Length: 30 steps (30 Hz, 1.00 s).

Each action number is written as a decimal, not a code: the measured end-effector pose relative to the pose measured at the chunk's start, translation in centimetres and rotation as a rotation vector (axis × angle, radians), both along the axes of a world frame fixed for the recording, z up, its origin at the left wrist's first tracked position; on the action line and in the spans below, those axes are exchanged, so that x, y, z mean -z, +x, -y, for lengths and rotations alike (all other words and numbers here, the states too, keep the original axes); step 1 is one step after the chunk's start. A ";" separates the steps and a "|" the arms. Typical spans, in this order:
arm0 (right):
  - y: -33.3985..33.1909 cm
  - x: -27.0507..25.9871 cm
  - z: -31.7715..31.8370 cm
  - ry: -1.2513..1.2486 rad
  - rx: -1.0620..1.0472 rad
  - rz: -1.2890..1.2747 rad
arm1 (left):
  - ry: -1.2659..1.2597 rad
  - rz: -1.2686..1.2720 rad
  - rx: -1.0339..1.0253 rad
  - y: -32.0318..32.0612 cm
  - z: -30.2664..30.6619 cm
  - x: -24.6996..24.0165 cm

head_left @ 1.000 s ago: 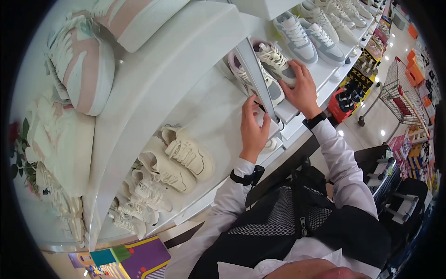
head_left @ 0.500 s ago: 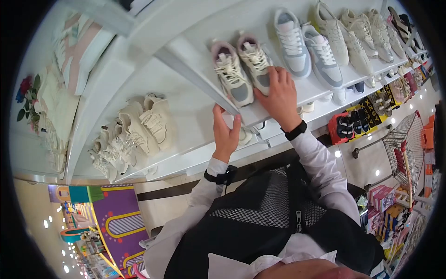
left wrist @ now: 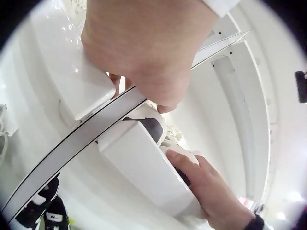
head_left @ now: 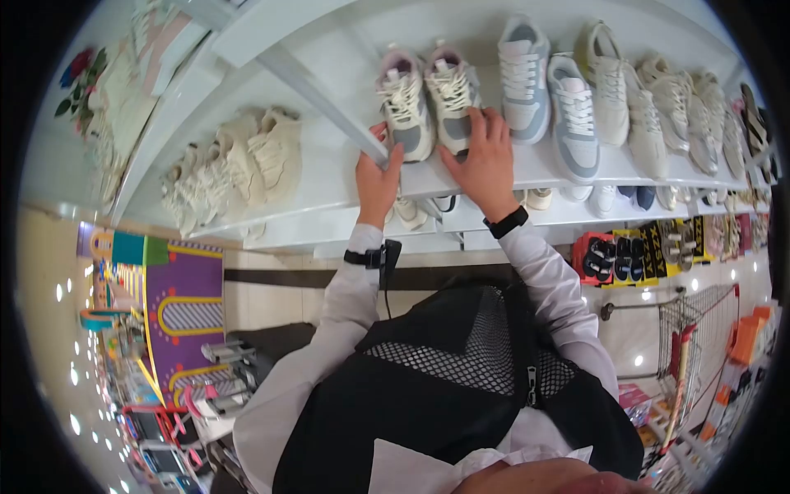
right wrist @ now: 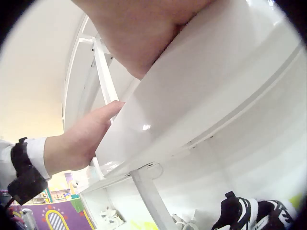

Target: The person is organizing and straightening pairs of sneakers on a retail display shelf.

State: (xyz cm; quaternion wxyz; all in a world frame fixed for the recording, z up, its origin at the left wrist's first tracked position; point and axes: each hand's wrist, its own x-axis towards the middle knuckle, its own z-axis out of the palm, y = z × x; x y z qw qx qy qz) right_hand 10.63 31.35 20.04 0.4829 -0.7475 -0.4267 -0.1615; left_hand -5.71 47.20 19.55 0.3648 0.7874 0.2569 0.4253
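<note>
A pair of cream sneakers with grey toes stands side by side on a white shelf (head_left: 329,188). My right hand (head_left: 483,165) grips the toe of the right sneaker (head_left: 449,85), thumb on one side and fingers on the other. At the left sneaker (head_left: 404,99), my left hand (head_left: 379,183) straddles the slanting metal upright (head_left: 329,107), thumb near the toe and fingers on the far side. The left wrist view shows the left hand (left wrist: 144,52) over the upright (left wrist: 91,127); its fingertips are partly hidden, so I cannot tell whether they pinch the sneaker.
Blue-grey and white sneakers (head_left: 573,123) stand to the right, with several pale pairs beyond. Cream sneakers (head_left: 276,156) line the shelf left of the upright. Below, black-and-white shoes (right wrist: 240,213) sit on a lower shelf. A shopping cart (head_left: 683,337) stands on the floor at right.
The head view has swung round and levelled, so the shelf now runs across the top. Both hands stay at the same sneaker pair; the left hand has come closer around the upright.
</note>
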 end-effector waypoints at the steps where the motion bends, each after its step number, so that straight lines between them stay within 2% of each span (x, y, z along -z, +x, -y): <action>1: -0.1 0.1 0.1 0.003 -0.030 -0.003 | -0.008 0.016 0.027 0.1 -0.1 0.1; 12: 0.3 0.2 0.0 -0.014 -0.016 -0.035 | -0.045 -0.025 -0.057 0.1 0.5 -0.4; 30: 0.7 0.4 0.2 0.036 -0.083 -0.073 | 0.062 -0.077 -0.106 -0.1 0.4 -0.3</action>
